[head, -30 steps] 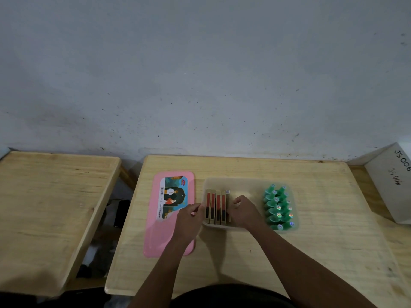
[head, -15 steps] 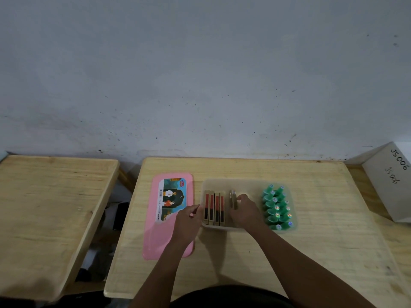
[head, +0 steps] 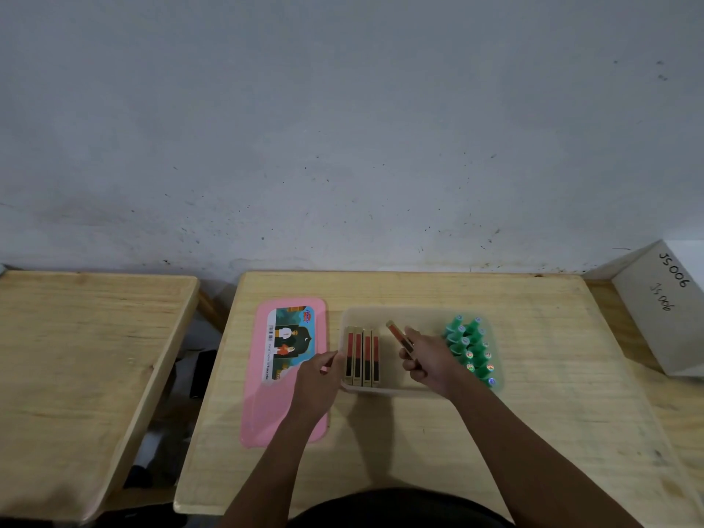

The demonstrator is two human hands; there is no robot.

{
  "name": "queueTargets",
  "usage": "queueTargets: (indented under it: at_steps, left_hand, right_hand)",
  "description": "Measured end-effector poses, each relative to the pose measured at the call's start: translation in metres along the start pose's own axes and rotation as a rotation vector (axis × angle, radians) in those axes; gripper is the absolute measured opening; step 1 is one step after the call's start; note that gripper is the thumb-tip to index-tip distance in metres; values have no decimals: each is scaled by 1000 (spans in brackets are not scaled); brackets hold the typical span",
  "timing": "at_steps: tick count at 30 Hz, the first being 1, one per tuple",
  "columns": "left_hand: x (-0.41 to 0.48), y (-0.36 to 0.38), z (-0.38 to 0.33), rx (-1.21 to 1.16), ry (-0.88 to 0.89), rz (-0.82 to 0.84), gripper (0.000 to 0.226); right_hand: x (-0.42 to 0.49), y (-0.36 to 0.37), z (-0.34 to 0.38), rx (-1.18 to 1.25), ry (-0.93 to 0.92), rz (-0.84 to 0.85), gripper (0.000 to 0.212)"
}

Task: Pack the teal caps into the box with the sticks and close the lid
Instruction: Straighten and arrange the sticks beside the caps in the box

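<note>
**Right hand holds one stick aslant inside the box**

The clear box (head: 415,313) sits on the table (head: 533,432), about midway between its left and right edges and nearer the far edge. Four sticks (head: 362,356) lie side by side at the box's left end. The teal caps (head: 470,348) stand clustered at its right end.

The right hand (head: 430,362) is inside the box between these two groups. Its thumb and curled fingers pinch a slanted stick (head: 398,335) near its lower end. The free end of that stick points toward the table's far left corner, apart from the row of four. The caps are just beside the back of this hand, and no finger touches them.

The left hand (head: 318,375) is loosely curled, its fingertips at the box's left wall. Whether it actually grips the rim cannot be told.

The pink lid (head: 289,413) lies flat on the table just left of the box, partly under the left wrist. A white carton (head: 663,310) stands off the table's far right corner.
</note>
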State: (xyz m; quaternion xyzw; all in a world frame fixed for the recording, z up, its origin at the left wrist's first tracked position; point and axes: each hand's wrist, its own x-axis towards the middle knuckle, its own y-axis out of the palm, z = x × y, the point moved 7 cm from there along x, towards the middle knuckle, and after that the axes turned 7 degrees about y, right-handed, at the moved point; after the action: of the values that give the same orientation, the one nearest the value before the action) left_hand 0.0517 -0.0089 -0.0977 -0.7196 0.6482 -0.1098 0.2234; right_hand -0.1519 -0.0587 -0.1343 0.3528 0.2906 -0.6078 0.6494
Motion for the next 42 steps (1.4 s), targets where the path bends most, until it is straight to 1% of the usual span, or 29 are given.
queueTargets:
  at_steps: [3,6,8,10,12,15,19,22,25,27,29,30,32,35,36,38,41,42]
  left_hand:
    - [1,1,2,5,-12,10,18]
    - [1,2,3,-3,-14,8,18]
    - [1,2,4,-6,-14,4,19]
    - [2,1,4,-2,-9,-1,25]
    - [1,1,3,14,-9,4,28]
    - [0,1,1,13,-11,7,31]
    - [0,-1,-1,-15,-16,-6,35]
    - [0,-1,1,-8,-12,5,35]
    - [0,0,1,-15,-7,6,32]
    - [1,0,2,-25,-8,4,24]
    - [2,1,6,-36,-23,5,17]
    - [2,1,7,-35,-24,3,19]
    - [2,2,8,-37,-25,-2,24]
    - [2,2,9,-43,-20,0,19]
    - [2,2,9,-38,-20,0,19]
    - [3,2,11,-32,-18,0,17]
    - [4,3,13,-26,-18,-2,18]
    - [5,3,14,-23,-23,0,19]
  right_hand:
    - [-4,6,0,5,-6,83,25]
    - [-3,5,-1,-47,3,47,27]
    - [-1,1,0,-189,-25,-46,28]
    - [3,-1,0,-324,-64,-119,34]
    - [7,-1,0,-444,-84,-158,37]
    - [9,3,2,-692,-135,-211,35]
    - [11,17,1,-858,-193,-234,30]
    - [12,21,1,-897,-226,-263,24]
    - [14,22,1,-916,-198,-221,26]
    - [16,21,2,-898,-193,-195,25]
    - [19,19,1,-842,-184,-161,18]
    - [21,19,0,-822,-185,-144,15]
    - [20,20,0,-805,-207,-136,17]
    - [20,20,0,-799,-215,-145,19]
    - [21,20,0,-785,-216,-137,17]
    - [23,17,1,-757,-194,-127,7]
    - [27,15,6,-707,-164,-120,24]
    - [28,15,8,-700,-162,-112,26]
